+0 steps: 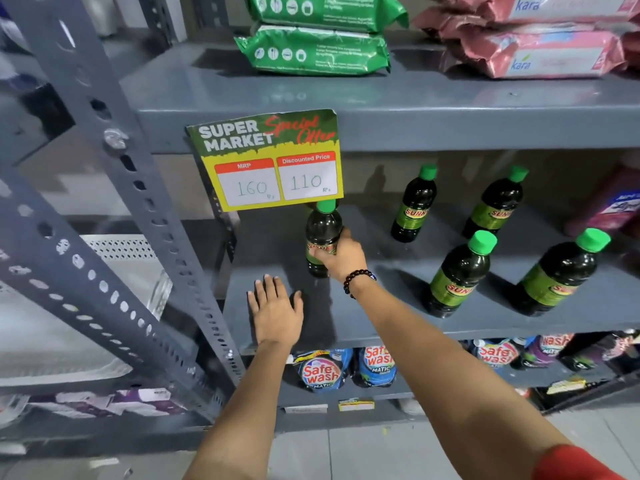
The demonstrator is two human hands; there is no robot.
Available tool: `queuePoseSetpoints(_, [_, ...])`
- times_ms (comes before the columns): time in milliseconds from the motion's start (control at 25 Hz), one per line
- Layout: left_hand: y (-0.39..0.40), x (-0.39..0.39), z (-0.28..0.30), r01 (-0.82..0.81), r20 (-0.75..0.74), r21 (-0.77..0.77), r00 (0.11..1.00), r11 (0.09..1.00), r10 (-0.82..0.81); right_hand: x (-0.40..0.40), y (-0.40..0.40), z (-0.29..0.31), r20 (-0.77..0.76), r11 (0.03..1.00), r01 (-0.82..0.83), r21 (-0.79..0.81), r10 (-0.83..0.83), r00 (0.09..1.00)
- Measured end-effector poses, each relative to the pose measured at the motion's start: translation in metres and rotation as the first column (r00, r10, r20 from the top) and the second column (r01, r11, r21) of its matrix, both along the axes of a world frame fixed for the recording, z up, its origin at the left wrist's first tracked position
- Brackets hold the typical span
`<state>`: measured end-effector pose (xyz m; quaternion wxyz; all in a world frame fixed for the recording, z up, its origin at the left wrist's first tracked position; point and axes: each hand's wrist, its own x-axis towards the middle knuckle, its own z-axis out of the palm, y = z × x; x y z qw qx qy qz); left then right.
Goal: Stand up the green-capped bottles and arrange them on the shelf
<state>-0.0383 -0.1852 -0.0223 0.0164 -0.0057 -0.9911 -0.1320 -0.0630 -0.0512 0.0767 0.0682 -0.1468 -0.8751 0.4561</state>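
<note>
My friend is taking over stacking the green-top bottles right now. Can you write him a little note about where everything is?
Right hand: gripping the leftmost bottle, upright on the middle shelf.
Left hand: open, flat on the shelf, holding nothing.
Four other green-capped bottles are standing to the right: back pair, front pair.
Done: all five in view are upright.
Left: let go of the held bottle and maybe tidy the rows.

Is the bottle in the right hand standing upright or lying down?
Upright: the bottle has its green cap on top, base on the shelf, right hand around it.
</note>
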Motion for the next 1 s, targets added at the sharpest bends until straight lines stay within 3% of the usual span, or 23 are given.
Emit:
queuePoseSetpoints(280, [-0.001,0.004,0.007,0.031,0.028,0.001,0.999,1.000,-0.031,0.049,-0.005,-0.003,0.044,0.998,-0.020,0.056,0.018,0.999])
queuePoseSetpoints(1000, [-0.006,0.002,0.012,0.056,0.076,0.062,0.995,0.997,-0.061,0.081,-0.001,-0.006,0.088,0.995,-0.081,-0.065,0.086,0.992])
